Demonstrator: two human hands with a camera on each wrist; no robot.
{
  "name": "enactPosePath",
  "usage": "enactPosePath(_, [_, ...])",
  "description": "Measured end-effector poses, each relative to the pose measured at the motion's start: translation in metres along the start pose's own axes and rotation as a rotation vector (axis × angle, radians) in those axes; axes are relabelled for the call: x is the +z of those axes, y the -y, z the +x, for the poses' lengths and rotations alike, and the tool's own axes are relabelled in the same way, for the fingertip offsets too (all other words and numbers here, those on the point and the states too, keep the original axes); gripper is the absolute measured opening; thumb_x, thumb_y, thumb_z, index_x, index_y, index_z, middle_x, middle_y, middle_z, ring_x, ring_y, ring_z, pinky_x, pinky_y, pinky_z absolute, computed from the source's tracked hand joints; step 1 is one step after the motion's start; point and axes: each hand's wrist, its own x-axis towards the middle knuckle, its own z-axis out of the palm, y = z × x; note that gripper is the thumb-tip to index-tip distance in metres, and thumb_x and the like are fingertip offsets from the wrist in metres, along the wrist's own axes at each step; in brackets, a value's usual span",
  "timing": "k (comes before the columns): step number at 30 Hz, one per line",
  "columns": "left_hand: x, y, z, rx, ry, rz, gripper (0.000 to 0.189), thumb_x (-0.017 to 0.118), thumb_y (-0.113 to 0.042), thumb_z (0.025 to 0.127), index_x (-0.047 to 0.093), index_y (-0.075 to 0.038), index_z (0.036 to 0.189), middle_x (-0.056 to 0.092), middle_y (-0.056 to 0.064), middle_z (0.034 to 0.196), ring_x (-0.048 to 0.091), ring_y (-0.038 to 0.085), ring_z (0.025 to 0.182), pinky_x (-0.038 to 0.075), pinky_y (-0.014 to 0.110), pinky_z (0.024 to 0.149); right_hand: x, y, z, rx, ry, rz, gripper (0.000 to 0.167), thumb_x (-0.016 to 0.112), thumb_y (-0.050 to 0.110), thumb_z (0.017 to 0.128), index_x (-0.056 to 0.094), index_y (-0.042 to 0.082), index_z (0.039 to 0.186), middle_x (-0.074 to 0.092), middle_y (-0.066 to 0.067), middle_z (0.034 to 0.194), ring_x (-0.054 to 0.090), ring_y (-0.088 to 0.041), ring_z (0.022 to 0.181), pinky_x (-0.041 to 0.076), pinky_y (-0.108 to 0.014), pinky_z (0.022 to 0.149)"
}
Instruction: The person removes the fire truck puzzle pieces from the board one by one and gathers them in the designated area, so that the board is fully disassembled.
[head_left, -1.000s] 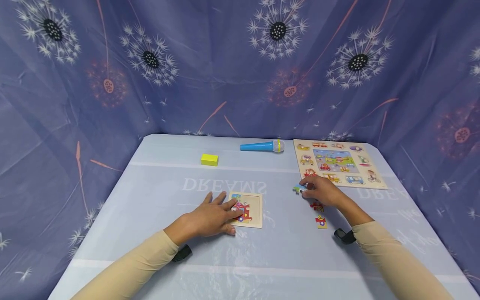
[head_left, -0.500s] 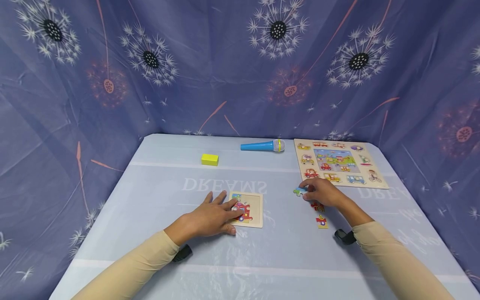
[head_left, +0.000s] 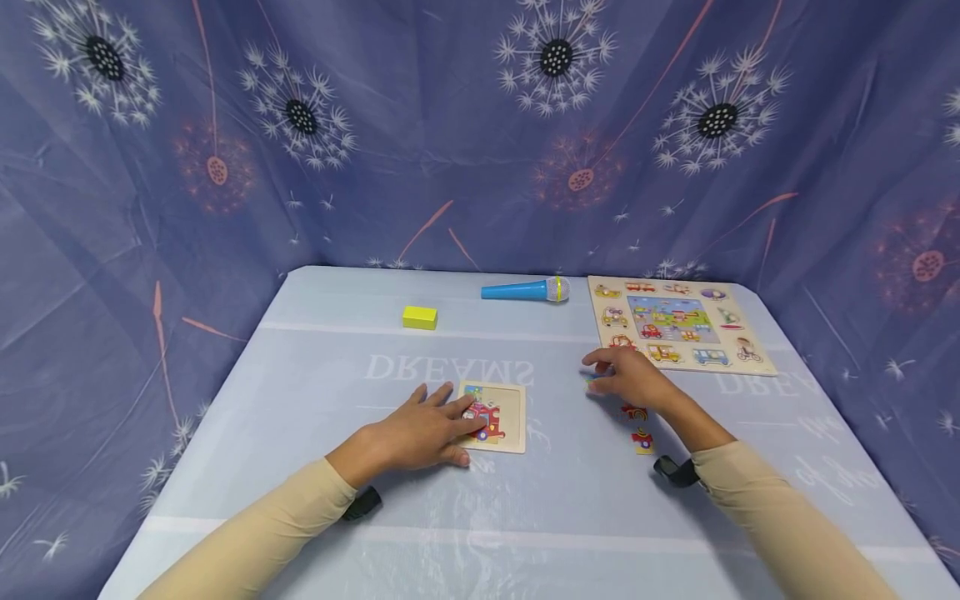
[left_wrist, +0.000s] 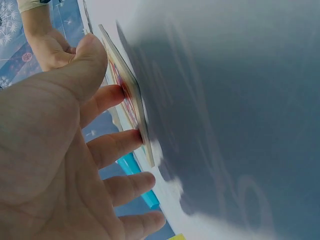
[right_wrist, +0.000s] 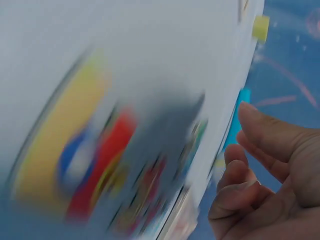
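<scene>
My left hand lies with its fingers spread, index and middle fingertips resting on the square, pale wooden puzzle tray near the middle of the table, while the ring and little fingers reach past its left edge. Inside it, the joined, printed pieces of a red vehicle fill the left part, and bare wood shows at the right. My right hand is well apart from the left, its thumb clear of the loosely bent fingers, gripping nothing, above a small blue-and-green jigsaw piece partly hidden by my fingertips. Nearer me, below that hand, lie a red jigsaw piece and, just beyond it on the near side, a yellow-and-red jigsaw piece; the right wrist view blurs all three. At the far right is a large rectangular wooden board bearing little painted vehicles. To its left, at the far edge, lies a blue toy microphone with a grey head, and farther left a yellow rectangular block. The pale blue table covering carries white lettering.
</scene>
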Motion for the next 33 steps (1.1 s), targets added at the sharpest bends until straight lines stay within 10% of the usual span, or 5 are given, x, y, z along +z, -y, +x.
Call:
enactPosePath(14, [0.000,0.002,-0.005,0.046,-0.018,0.019,0.065,0.058,-0.060,0.096,0.048,-0.031,0.154,0.035,0.009,0.164,0.032,0.046,0.148,0.031,0.069,0.111,0.061,0.088,0.028,-0.151,0.149,0.075,0.039,0.079,0.017,0.089,0.070,0.003,0.124,0.065,-0.008,0.103,0.057,-0.019,0.091,0.048,-0.033,0.078])
enactPosePath(33, [0.001,0.000,-0.013,0.039,0.011,0.058,0.069,0.058,-0.065,0.092,0.046,-0.036,0.154,0.036,0.008,0.164,0.027,0.044,0.151,0.030,0.071,0.111,0.098,0.119,0.032,-0.106,0.158,-0.062,0.032,0.084,0.015,0.081,0.071,0.011,0.110,0.059,-0.001,0.100,0.053,-0.016,0.088,0.047,-0.037,0.082])
